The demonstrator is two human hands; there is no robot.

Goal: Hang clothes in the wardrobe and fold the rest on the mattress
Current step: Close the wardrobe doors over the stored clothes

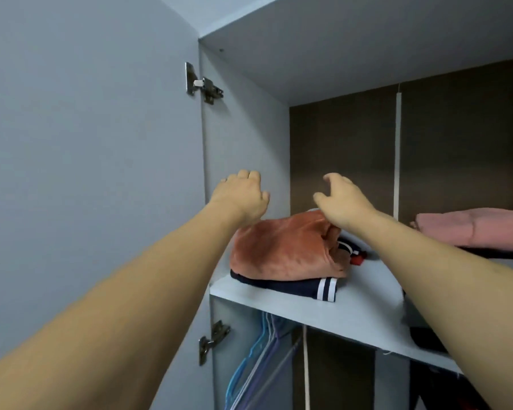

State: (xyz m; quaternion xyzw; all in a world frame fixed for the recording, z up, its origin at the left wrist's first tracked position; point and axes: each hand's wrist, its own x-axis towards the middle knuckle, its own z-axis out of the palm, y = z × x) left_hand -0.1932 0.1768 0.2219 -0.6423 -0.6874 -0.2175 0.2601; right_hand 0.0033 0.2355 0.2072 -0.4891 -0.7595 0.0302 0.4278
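Both our left hand [243,196] and right hand [342,202] hover empty, fingers loose, over the orange fleece [285,250]; grabbing its 6 o'clock edge risks dragging the navy garment [308,288] off the shelf [353,309].

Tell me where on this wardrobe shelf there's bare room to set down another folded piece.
Bare shelf lies between the orange folded stack on the left and the pink folded pile on the right, running to the front edge. Both ends are crowded. Both hands hover above the orange stack.
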